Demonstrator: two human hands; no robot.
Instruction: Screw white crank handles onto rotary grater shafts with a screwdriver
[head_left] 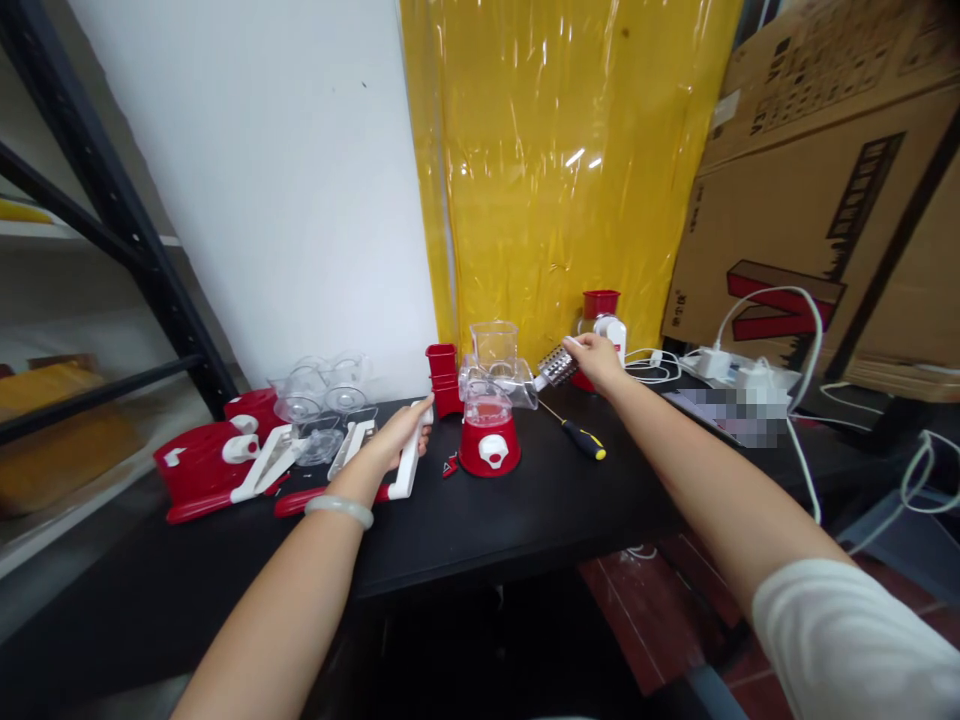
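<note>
My left hand (409, 430) is closed round the white arm of a crank handle (406, 470), whose red grip (296, 501) points left along the table. My right hand (596, 362) pinches the end of a metal grater drum (557, 366). The drum's other end is close to the opening of a clear plastic housing (499, 375); I cannot tell whether they touch. That housing sits on a red base (489, 446) with a white knob. A red hopper (442, 380) stands just behind, to the left. Small red pieces (450, 465) lie beside the base.
More red bases (199, 462), clear housings (322, 385) and a white handle arm (264, 463) crowd the left. A screwdriver (583, 438) lies right of centre, before an assembled grater (601, 302). White cables (806, 400), a tablet (697, 410) and cardboard boxes (810, 220) are at right.
</note>
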